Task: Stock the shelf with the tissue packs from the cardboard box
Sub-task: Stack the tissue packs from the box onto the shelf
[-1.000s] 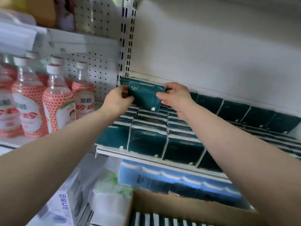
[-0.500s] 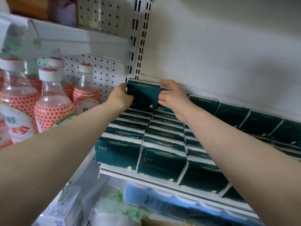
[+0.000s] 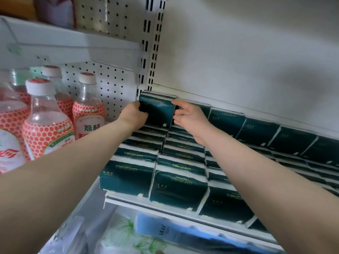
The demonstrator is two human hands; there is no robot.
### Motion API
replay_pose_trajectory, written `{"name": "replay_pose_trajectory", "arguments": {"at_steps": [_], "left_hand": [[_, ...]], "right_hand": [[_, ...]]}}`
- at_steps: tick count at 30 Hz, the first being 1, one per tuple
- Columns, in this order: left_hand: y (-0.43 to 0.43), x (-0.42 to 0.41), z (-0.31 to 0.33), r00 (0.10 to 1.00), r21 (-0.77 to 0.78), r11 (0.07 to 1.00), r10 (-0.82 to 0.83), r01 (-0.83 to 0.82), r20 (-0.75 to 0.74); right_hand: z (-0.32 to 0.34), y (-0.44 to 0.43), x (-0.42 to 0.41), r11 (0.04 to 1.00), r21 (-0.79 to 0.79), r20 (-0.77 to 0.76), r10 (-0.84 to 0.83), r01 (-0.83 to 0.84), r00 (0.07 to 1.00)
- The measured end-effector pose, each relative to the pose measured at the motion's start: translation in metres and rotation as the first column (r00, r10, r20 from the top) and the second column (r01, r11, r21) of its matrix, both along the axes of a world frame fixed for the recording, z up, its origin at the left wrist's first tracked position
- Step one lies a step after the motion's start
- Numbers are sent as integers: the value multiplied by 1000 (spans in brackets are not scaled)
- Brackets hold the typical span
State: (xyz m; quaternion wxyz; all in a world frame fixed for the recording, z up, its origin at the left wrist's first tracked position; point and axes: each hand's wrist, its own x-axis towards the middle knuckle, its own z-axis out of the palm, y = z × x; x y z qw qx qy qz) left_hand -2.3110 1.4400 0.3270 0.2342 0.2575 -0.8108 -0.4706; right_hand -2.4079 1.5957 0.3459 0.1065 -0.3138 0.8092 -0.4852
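A dark green tissue pack (image 3: pixel 157 111) stands upright at the back left corner of the white shelf (image 3: pixel 146 203), against the rear wall. My left hand (image 3: pixel 134 116) grips its left edge with curled fingers. My right hand (image 3: pixel 189 116) touches its right edge, thumb on the top corner and fingers loosely bent. Several rows of matching green tissue packs (image 3: pixel 179 184) fill the shelf in front and to the right. The cardboard box is out of view.
Bottles with red-and-white labels (image 3: pixel 47 129) stand on the neighbouring shelf to the left, behind a slotted white upright (image 3: pixel 152 52). Blue and white-green tissue packages (image 3: pixel 165 233) lie on the shelf below. A white wall rises behind the shelf.
The held pack went from tilted in the air to upright at the back left corner. Both hands followed it back, and the view moved closer so the box left the frame.
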Motion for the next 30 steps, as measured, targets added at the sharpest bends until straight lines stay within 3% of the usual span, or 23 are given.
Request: {"name": "replay_pose_trajectory", "arguments": {"at_steps": [9, 18, 22, 30], "left_hand": [[34, 15, 15, 997, -119, 992, 40, -32, 70], [113, 52, 30, 987, -166, 982, -111, 90, -120], [147, 70, 20, 953, -99, 979, -198, 180, -229], [206, 115, -20, 903, 40, 936, -324, 348, -282]], "right_hand": [[20, 30, 24, 999, -23, -53, -45, 44, 998], [29, 95, 72, 992, -95, -61, -94, 88, 994], [21, 135, 96, 988, -109, -89, -119, 109, 989], [-27, 214, 140, 968, -194, 3, -162, 160, 987]]}}
